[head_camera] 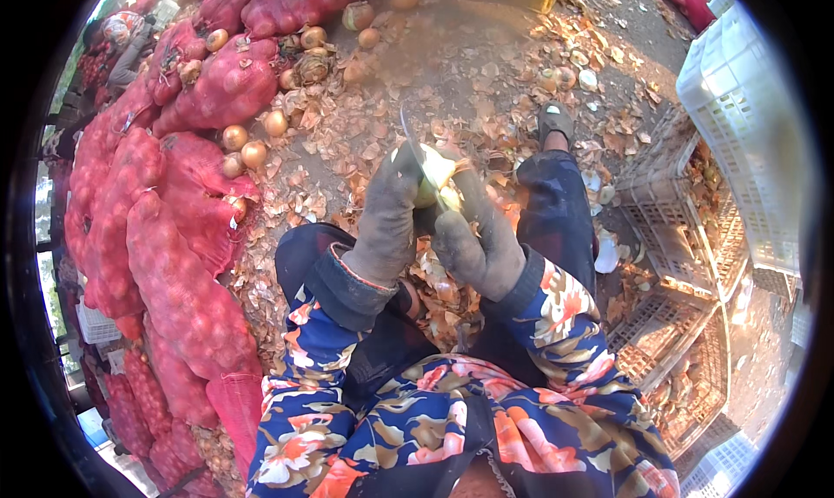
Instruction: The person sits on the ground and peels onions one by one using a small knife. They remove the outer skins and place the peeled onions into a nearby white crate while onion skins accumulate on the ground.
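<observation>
A partly peeled onion (438, 165), its pale flesh showing, is between my two gloved hands above my lap. My left hand (388, 208), in a dirty grey glove, grips it from the left. The thin curved blade of a knife (409, 130) passes across the onion, tip pointing away from me. Its lower end runs to the thumb of my right hand (479, 247), which is closed around the hidden handle. The right glove's fingers are slightly blurred beside the onion.
Red mesh sacks of onions (189, 270) are piled along the left, with loose onions (253, 154) beside them. Dry onion skins (326, 191) litter the ground. Plastic crates (671, 224) and a white crate (736, 100) stand at right. Another person (127, 42) is at far upper left.
</observation>
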Demonstrator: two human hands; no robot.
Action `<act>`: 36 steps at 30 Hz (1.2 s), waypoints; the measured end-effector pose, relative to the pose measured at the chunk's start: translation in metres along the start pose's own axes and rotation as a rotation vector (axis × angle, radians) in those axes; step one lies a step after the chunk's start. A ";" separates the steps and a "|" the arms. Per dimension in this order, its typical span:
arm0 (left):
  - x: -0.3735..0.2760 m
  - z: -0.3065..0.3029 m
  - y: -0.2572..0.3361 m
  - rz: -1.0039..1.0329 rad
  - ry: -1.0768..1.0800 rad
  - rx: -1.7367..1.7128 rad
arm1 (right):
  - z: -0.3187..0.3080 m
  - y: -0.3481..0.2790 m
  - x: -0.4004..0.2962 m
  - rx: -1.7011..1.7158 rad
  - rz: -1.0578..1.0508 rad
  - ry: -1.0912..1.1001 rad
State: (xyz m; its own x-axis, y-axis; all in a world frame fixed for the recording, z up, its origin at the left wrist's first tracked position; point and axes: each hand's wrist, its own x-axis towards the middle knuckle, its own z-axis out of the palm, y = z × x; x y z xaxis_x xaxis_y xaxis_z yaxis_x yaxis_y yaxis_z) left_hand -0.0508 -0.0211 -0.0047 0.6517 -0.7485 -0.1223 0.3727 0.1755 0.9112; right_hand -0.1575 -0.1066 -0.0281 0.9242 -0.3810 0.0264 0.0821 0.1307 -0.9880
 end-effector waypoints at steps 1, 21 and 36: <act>0.000 -0.002 0.001 0.033 -0.025 0.014 | 0.001 0.000 -0.001 0.007 0.012 -0.005; 0.017 -0.016 0.008 -0.210 -0.122 -0.199 | -0.004 -0.025 -0.008 0.807 0.469 0.024; 0.009 0.006 0.015 -0.021 0.030 0.310 | 0.007 -0.030 0.006 0.283 0.162 0.204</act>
State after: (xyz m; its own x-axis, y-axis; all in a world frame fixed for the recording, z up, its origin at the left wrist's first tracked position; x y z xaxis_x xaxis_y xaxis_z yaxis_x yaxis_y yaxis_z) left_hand -0.0432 -0.0286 0.0102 0.6668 -0.7301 -0.1493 0.1700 -0.0461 0.9844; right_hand -0.1515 -0.1068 0.0032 0.8428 -0.5052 -0.1855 0.0674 0.4410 -0.8950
